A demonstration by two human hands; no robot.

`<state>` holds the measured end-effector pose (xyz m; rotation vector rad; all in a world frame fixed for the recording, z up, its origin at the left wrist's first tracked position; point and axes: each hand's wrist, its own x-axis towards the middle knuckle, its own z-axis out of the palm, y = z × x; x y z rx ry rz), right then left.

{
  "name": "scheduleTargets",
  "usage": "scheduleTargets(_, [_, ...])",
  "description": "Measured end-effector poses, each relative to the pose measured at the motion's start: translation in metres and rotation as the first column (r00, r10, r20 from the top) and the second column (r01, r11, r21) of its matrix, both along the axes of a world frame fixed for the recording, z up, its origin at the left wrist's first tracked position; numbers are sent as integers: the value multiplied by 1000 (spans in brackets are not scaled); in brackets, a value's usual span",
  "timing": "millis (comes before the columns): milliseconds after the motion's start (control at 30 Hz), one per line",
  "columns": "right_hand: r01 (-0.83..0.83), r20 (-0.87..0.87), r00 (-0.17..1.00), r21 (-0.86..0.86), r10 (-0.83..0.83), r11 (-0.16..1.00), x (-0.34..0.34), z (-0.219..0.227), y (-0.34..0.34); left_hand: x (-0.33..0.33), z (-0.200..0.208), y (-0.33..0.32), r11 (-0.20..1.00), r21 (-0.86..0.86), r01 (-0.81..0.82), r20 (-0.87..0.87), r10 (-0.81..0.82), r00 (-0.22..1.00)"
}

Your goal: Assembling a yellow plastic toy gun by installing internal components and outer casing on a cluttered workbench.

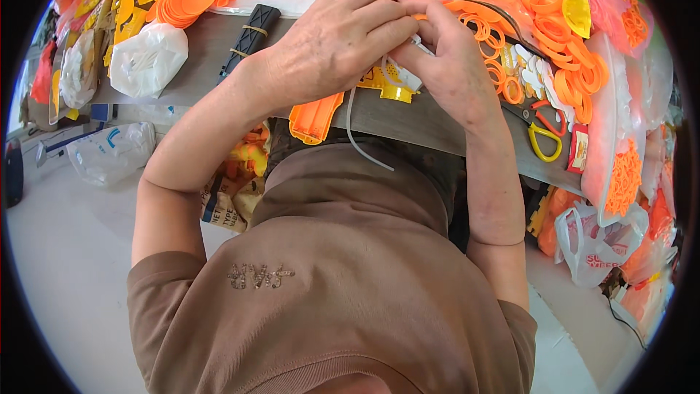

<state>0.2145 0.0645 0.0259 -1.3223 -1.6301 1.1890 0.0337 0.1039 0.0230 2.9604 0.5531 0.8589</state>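
My left hand and my right hand meet over the near edge of the workbench, fingers bent and closed together. A thin white plastic strip, resembling a cable tie, hangs in a curve from between them toward my lap. Part of the strip shows at the fingertips of my right hand, which pinches it. What my left fingers hold is hidden behind the back of that hand. Below the hands lie a yellow plastic part and a ribbed orange plastic piece at the bench edge.
A black bar with rubber bands and a white bag lie left. Orange rings and white pieces crowd the right, near yellow-and-red-handled scissors. A clear bag and a carrier bag are lower down.
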Motion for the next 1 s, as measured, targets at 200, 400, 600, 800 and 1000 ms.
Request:
scheduleTargets(200, [-33, -173, 984, 68, 44, 997, 24, 5, -20, -11, 1, -1, 982, -178, -60, 195, 95, 976])
scheduleTargets(400, [-266, 458, 887, 400, 60, 877, 26, -37, -30, -9, -15, -10, 968, -250, -37, 326, 120, 938])
scheduleTargets(600, [-217, 260, 959, 418, 113, 882, 24, -18, -18, -15, -9, -9, 993, -84, -88, 226, 105, 969])
scheduleTargets(800, [-157, 103, 987, 434, 124, 887, 15, 6, -6, -21, -3, -6, 855, -514, -68, 347, 280, 895])
scheduleTargets(1000, [-146, -12, 986, 427, 167, 892, 1, -3, -8, -42, -11, -3, 718, -696, 8, 326, 306, 895])
